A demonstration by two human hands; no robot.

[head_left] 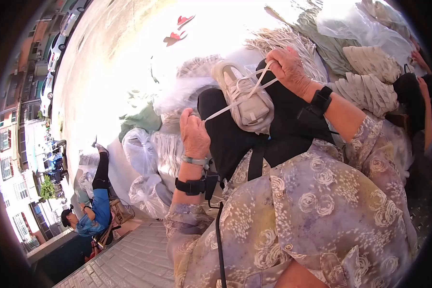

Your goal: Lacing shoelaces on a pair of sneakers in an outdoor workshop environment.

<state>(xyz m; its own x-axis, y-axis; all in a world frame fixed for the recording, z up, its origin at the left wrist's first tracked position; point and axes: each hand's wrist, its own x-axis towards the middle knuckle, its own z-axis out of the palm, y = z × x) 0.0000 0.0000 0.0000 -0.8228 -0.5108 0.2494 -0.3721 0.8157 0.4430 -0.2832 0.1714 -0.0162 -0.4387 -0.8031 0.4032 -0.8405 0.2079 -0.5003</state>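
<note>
A beige sneaker upper (248, 103) rests across my black-trousered lap, between my knees; whether it has a sole I cannot tell. White laces (247, 93) run out from it to both sides and cross over its front. My left hand (195, 134), left of the shoe, is closed on one lace end, which is pulled taut. Up at the right, my right hand (288, 69) pinches the other lace, with a loop by its fingers. Neither hand touches the shoe itself. Black straps with small devices sit on both wrists.
Clear plastic bags (141, 151) and stacks of pale shoe parts (168, 153) lie on the left. More pale bundles (365, 91) and a bundle of laces (293, 45) are at the right. Red slippers (176, 36) lie ahead. One person (95, 211) sits far left; another person's arm (426, 110) shows at right.
</note>
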